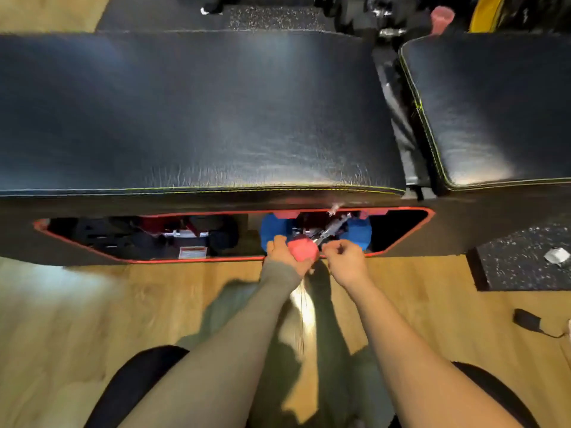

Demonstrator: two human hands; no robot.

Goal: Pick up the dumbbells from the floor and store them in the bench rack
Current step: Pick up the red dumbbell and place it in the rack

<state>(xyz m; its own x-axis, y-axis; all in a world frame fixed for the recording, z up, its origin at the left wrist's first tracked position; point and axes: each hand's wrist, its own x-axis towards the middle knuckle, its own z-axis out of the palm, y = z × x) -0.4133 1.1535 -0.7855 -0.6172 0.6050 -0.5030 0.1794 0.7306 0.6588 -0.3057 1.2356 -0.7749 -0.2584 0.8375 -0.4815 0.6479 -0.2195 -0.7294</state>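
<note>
Crowding rack opening (401, 225): blue dumbbell (360, 231)

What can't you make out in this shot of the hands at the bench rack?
- Head view: most of the pink dumbbell is covered by the left hand; its full shape is hidden.
- Whether the right hand grips anything: fingers curl away from the camera, motion-blurred.
- Blue dumbbell: its middle sits behind the hands and a blurred metal piece.
- Left rack opening: contents dark, unclear.
- Pink thing behind the bench: blurred.
</note>
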